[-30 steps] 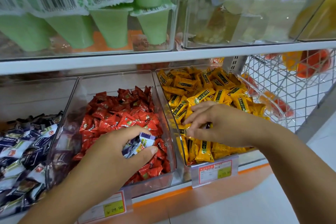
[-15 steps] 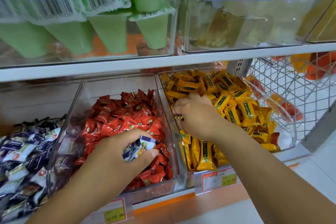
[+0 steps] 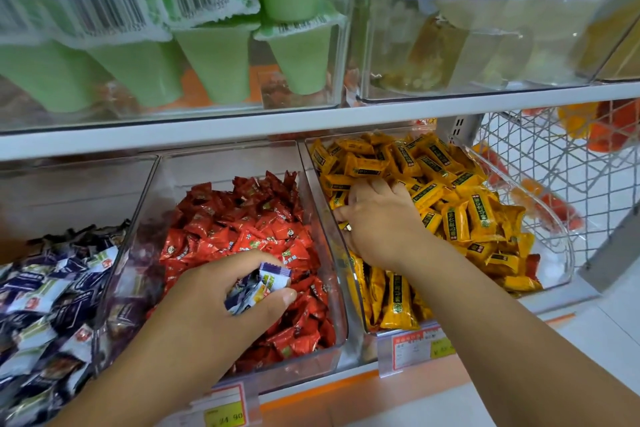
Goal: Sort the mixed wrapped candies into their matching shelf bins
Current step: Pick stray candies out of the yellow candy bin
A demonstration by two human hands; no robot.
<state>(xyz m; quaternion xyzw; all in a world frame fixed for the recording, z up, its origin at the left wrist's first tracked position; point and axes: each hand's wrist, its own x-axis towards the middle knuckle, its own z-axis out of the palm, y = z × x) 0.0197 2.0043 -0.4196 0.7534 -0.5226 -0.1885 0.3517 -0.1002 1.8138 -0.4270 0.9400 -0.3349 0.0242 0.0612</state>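
Shelving (image 3: pixel 242 125) holds clear bins. Left hand (image 3: pixel 207 308) pinches purple candies (image 3: pixel 265 284) over the red bin (image 3: pixel 221 166); best carried to the nine o'clock purple bin (image 3: pixel 69 180). Right hand (image 3: pixel 381 225) curls its fingers among yellow candies (image 3: pixel 460 218); whether it holds one, I cannot tell.

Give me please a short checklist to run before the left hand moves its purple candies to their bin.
1. Left hand grips the purple candies: ok.
2. These candies match the purple bin at the far left: ok.
3. Hand is above that bin: not ok, it hovers over the red bin.
4. Purple bin has room: ok.
5. Right hand holds a stray: cannot tell, its fingers are buried among the yellow candies.
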